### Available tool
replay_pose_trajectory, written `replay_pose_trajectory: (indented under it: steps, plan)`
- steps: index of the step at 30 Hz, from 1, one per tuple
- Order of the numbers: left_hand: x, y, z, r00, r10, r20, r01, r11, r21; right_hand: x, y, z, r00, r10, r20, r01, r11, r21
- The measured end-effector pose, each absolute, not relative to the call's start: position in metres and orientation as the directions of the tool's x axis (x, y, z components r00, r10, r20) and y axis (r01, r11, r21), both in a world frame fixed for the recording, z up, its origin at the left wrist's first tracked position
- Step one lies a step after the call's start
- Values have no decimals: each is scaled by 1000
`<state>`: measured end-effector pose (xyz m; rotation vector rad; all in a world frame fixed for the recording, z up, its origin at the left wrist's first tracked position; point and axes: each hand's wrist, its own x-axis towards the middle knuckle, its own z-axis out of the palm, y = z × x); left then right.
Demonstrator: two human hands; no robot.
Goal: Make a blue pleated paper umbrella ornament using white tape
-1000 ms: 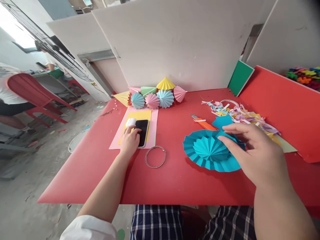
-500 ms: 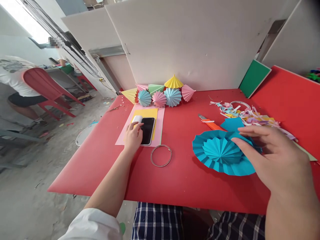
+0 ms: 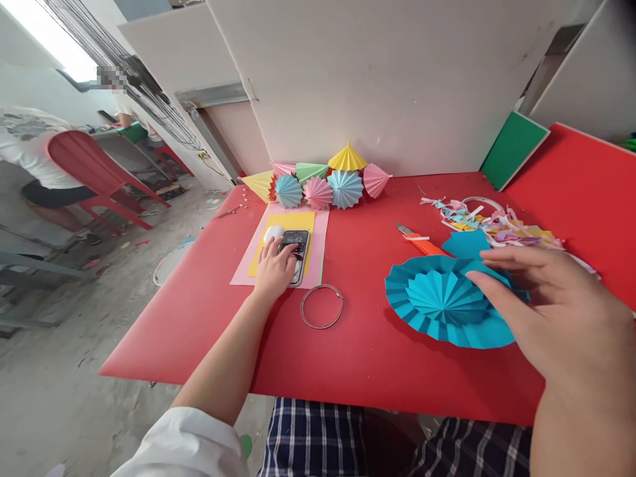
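My left hand point(image 3: 274, 268) rests with fingers apart on a phone point(image 3: 299, 242), whose lit screen shows 14:52. A white case point(image 3: 273, 233) sits beside the phone, on yellow and pink paper sheets point(image 3: 243, 270). At the right, my right hand point(image 3: 551, 298) is around the edge of a pleated blue paper fan disc point(image 3: 442, 301), thumb and fingers partly closed on it. A smaller pleated blue piece lies in the disc's middle. Between the hands lies a thin ring point(image 3: 322, 307) on the red table point(image 3: 348, 364).
Small paper umbrellas point(image 3: 345, 189) stand along the back. An orange cutter point(image 3: 422, 244), blue paper point(image 3: 466, 243) and a heap of paper strips point(image 3: 501, 225) lie at the right, near a green board point(image 3: 515, 151). Another person point(image 3: 30, 152) sits at the far left.
The phone screen has lit up from dark. My left hand has shifted slightly right over the phone. My right hand stays at the blue disc, and the view has moved a little.
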<state>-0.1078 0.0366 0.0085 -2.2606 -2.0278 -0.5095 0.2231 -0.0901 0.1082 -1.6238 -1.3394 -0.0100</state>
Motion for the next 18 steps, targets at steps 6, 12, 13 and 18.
replay_pose_trajectory:
  steps: [6, 12, 13, 18]
  plan:
    - [-108, 39, 5, 90, 950, 298, 972, -149, 180, 220, -91, 109, 422, 746, 515, 715, 75, -695]
    - [-107, 38, 8, 70, 949, 306, 961, -146, 234, 220, -91, 109, 420, 747, 516, 716, 77, -694]
    - [-108, 38, 9, 60, 946, 319, 957, -145, 250, 220, -91, 109, 419, 747, 517, 716, 79, -694]
    - [-111, 38, 12, 26, 941, 337, 951, -128, 283, 221, -92, 109, 421, 742, 522, 723, 74, -687]
